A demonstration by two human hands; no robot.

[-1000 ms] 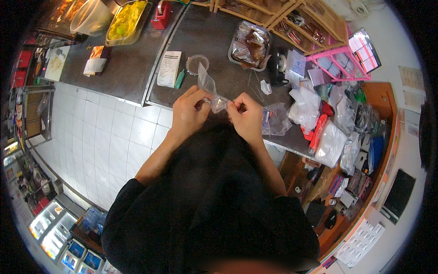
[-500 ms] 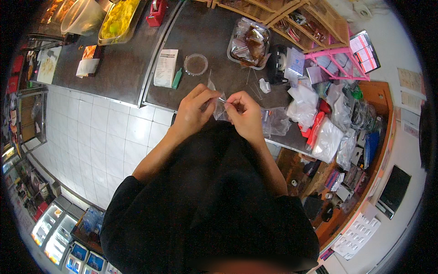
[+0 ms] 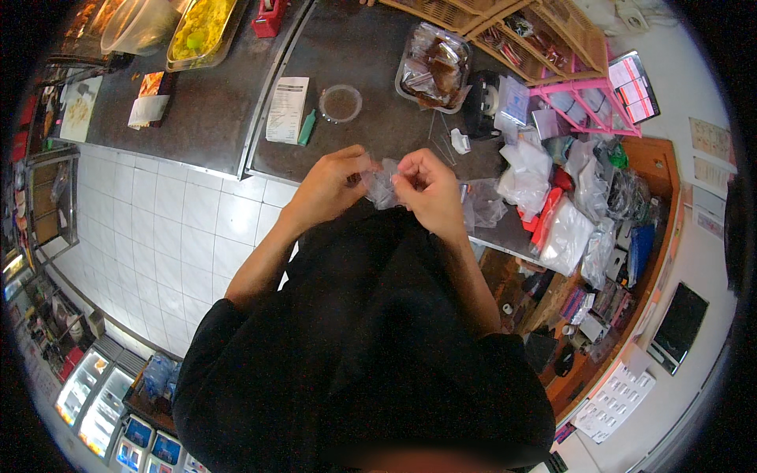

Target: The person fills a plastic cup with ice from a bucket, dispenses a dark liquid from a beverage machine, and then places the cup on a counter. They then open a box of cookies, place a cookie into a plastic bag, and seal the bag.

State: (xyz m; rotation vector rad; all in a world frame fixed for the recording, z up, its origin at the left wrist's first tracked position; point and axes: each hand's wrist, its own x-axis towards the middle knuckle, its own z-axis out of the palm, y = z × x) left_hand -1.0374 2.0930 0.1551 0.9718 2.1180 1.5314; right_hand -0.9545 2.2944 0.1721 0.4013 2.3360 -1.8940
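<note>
Between my two hands stretches a small clear plastic bag (image 3: 384, 189), crumpled and see-through. My left hand (image 3: 337, 183) pinches one side of it, with the fingers curled. On the other side my right hand (image 3: 430, 189) grips it between thumb and fingers. Both hands are held over the near edge of the dark counter. Beyond them lie a round clear plastic lid (image 3: 341, 103), a green tube-like piece (image 3: 307, 128) and a white printed receipt (image 3: 287, 110). Some thin sticks (image 3: 439, 134) rest to the right, beside a small white scrap (image 3: 460, 142).
A clear tub of brown packets (image 3: 431, 67) stands at the back, next to a black tape dispenser (image 3: 481, 102). Plastic bags (image 3: 568, 236) pile up on the right, below a pink rack (image 3: 583, 106). A tray of yellow food (image 3: 201, 31) sits far left.
My hands have moved slightly apart, and the clear bag now shows spread and crumpled between them. The view has shifted a little.
</note>
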